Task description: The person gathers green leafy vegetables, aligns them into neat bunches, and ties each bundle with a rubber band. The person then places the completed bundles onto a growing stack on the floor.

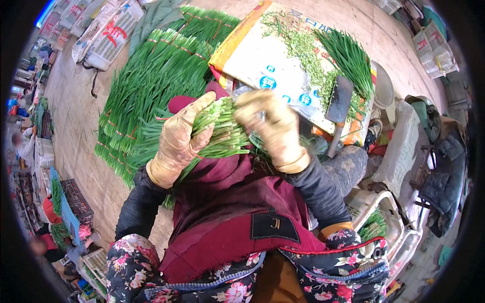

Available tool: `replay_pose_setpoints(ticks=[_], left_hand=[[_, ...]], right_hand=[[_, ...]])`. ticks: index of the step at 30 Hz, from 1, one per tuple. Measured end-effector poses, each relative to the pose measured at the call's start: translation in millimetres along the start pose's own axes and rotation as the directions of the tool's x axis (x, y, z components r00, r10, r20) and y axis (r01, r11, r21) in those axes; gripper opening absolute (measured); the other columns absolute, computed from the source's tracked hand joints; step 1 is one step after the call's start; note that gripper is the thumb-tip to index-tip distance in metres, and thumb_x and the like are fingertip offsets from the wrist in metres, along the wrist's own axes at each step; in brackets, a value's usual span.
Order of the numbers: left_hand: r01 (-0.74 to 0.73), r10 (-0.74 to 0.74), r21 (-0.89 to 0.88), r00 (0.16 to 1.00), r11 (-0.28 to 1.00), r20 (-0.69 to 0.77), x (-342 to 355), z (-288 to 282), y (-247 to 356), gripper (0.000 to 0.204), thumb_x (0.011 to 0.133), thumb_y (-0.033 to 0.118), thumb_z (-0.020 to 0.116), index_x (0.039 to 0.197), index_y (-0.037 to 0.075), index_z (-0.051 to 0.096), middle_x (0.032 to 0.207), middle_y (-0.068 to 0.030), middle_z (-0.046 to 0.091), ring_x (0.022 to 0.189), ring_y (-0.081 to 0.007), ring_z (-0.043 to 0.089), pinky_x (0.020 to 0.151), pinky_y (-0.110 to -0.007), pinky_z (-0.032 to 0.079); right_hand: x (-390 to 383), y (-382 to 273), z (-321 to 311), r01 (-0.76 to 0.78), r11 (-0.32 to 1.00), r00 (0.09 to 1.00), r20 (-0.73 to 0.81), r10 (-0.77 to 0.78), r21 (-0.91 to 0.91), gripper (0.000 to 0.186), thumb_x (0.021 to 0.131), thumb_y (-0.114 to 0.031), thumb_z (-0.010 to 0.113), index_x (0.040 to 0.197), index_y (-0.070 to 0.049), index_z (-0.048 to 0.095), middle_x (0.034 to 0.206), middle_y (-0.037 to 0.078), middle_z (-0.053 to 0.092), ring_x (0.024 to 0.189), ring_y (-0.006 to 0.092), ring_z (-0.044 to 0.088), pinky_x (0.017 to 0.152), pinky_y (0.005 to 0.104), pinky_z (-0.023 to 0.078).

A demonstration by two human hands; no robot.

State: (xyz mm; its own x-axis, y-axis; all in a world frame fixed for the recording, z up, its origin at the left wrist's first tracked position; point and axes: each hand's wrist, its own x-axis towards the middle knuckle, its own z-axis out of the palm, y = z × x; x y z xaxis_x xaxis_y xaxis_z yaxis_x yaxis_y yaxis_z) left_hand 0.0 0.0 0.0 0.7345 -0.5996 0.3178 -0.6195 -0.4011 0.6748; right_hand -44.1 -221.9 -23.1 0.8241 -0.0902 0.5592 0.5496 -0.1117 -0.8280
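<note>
So L hand (184, 139) curls rnd stalk bunch (225, 129) w/ R hand (273, 123) bent alongside, grip too blurred to tell.

The bunch (222, 132) lies in the left hand (177, 139) above the apron (227, 184), the right hand (273, 126) just beside it, with the pile of bundles (156, 81) ahead-left and the cleaver (340, 99) on the sack (252, 55) ahead-right.

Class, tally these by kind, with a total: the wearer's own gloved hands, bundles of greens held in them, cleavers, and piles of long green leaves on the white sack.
Left hand and right hand, gloved: 2
Held bundle of greens: 1
Cleaver: 1
Leaf pile: 1
Total: 5
</note>
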Motion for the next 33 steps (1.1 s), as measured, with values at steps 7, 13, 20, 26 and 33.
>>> replay_pose_setpoints(ticks=[7, 13, 20, 26, 33], left_hand=[[-0.169, 0.180, 0.126, 0.980, 0.978, -0.081, 0, 13, 3, 0.047, 0.093, 0.016, 0.061, 0.135, 0.000, 0.049, 0.128, -0.0193, 0.061, 0.113, -0.0323, 0.063, 0.097, -0.036, 0.049], [-0.209, 0.222, 0.189, 0.974, 0.960, -0.052, 6, 13, 5, 0.054, 0.091, 0.020, 0.064, 0.138, 0.002, 0.046, 0.131, -0.0177, 0.060, 0.114, -0.0330, 0.062, 0.097, -0.038, 0.049], [-0.160, 0.163, 0.208, 0.987, 0.965, 0.003, 10, 14, 2, 0.060, 0.089, 0.032, 0.066, 0.140, 0.005, 0.047, 0.128, -0.0151, 0.061, 0.112, -0.0331, 0.062, 0.097, -0.040, 0.048], [-0.136, 0.132, 0.224, 0.991, 0.965, 0.029, 9, 10, 4, 0.059, 0.089, 0.033, 0.067, 0.138, 0.005, 0.050, 0.125, -0.0164, 0.062, 0.112, -0.0337, 0.062, 0.096, -0.040, 0.049], [-0.094, 0.094, 0.114, 0.996, 0.989, 0.004, 11, 6, 4, 0.055, 0.089, 0.025, 0.068, 0.136, 0.003, 0.051, 0.126, -0.0163, 0.062, 0.112, -0.0331, 0.062, 0.097, -0.039, 0.049]], right_hand=[[-14, 2, -34, -0.582, 0.768, 0.813, 0.169, 0.557, 0.268, 0.021, 0.093, -0.016, 0.064, 0.083, 0.003, 0.066, 0.085, 0.008, 0.067, 0.081, 0.0189, 0.063, 0.078, 0.0317, 0.048], [23, -15, -22, -0.235, 0.872, 0.881, 0.284, 0.377, -0.429, 0.027, 0.084, -0.029, 0.073, 0.089, -0.003, 0.066, 0.085, 0.014, 0.066, 0.080, 0.0293, 0.064, 0.074, 0.0383, 0.050], [35, -11, -3, 0.315, 0.575, 0.909, 0.414, 0.046, -0.755, 0.010, 0.074, -0.016, 0.063, 0.075, -0.006, 0.063, 0.068, 0.014, 0.063, 0.064, 0.0298, 0.067, 0.055, 0.0412, 0.051], [32, 6, 6, 0.464, 0.351, 0.879, 0.471, -0.070, -0.813, 0.008, 0.075, -0.014, 0.058, 0.071, -0.008, 0.061, 0.061, 0.009, 0.061, 0.055, 0.0213, 0.065, 0.046, 0.0362, 0.049], [30, 6, -7, 0.111, 0.717, 0.935, 0.316, 0.159, -0.689, 0.015, 0.085, -0.013, 0.056, 0.074, -0.004, 0.060, 0.071, 0.021, 0.064, 0.063, 0.0301, 0.067, 0.054, 0.0426, 0.052]])
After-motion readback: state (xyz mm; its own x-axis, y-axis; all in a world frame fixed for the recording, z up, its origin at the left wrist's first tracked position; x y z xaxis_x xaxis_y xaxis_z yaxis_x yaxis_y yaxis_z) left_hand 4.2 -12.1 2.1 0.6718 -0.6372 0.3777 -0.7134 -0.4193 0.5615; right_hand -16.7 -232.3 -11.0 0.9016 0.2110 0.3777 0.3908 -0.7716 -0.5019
